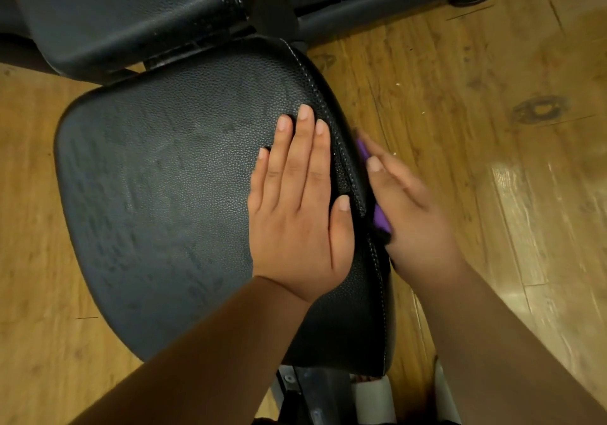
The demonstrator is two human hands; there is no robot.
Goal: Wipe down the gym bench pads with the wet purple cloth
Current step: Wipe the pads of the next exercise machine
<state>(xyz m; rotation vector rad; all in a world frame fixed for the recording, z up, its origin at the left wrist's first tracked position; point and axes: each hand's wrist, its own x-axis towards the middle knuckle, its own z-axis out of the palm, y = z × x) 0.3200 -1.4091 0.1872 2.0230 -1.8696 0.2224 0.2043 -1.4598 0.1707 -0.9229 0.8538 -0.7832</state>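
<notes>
- Two pads in view: the black seat pad (157,194) nearest the camera, the black back pad (124,14) beyond it, across a narrow gap.
- Left hand (299,214): released, palm flat on the top of the seat pad near its right edge, fingers straight and close together.
- Right hand (414,208): motion-blurred, fingers stretched out, pressing the purple cloth (381,219) against the right side wall of the seat pad.
- Cloth: mostly hidden under that hand; purple shows at the fingertips and under the palm.
- Seat pad top: patchy damp streaks across the grain.
- Wooden floor (492,129) beneath; dark frame bar (377,7) at upper right.
</notes>
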